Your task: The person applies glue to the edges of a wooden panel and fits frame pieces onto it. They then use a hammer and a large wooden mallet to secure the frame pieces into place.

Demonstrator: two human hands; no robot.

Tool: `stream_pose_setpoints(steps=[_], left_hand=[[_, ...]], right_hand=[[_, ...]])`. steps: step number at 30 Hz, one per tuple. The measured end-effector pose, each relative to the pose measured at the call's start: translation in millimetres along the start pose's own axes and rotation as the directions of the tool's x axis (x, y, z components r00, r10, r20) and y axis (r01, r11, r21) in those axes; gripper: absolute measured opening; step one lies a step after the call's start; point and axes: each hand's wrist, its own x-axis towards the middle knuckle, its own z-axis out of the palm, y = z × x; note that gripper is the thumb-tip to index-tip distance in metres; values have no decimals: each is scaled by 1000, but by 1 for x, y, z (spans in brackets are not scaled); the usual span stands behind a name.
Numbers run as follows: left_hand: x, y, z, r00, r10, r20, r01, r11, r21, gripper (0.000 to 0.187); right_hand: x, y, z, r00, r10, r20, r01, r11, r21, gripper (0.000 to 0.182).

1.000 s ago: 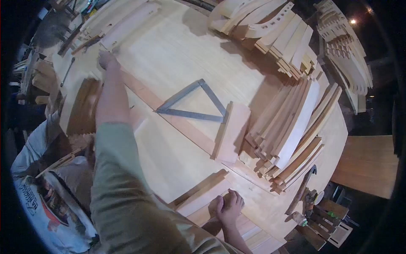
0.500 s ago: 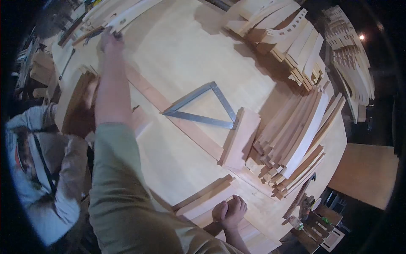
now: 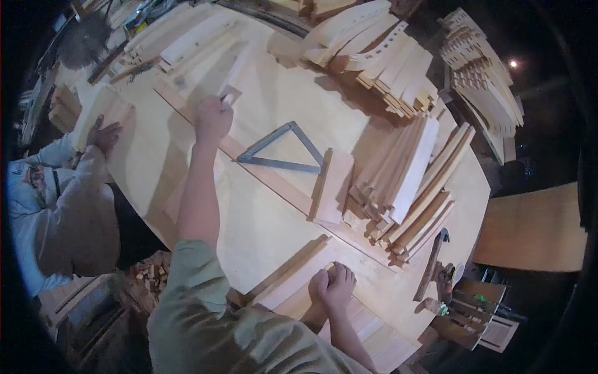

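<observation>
My left hand (image 3: pixel 213 118) is closed on the near end of a pale wooden strip (image 3: pixel 239 73), which points away over the big pale tabletop (image 3: pixel 254 227). To its right, a grey metal triangle (image 3: pixel 280 165) lies flat, partly over a long reddish board (image 3: pixel 274 187). My right hand (image 3: pixel 334 285) has its fingers curled at the end of a wooden piece among the boards (image 3: pixel 299 274) at the near edge. A short thick block (image 3: pixel 332 187) rests beside the triangle.
Stacks of curved wooden pieces (image 3: pixel 398 181) and slotted parts (image 3: pixel 374 53) stand at the right and back. A co-worker (image 3: pixel 75 206) holds pale boards (image 3: pixel 106 118) at the left. A hammer-like tool (image 3: pixel 432 265) lies near the right edge.
My left hand has come back from the far pieces towards the triangle, now with a strip in it. The view has shifted, and the co-worker is more upright. My right hand stays at the near boards.
</observation>
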Motion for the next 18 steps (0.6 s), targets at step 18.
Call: stream_pose_setpoints(steps=[18], left_hand=[[-337,42,-202,899,39,436,436,-166,-885,13]], right_hand=[[-90,47,-64,951,268,-154,42,382,923,67]])
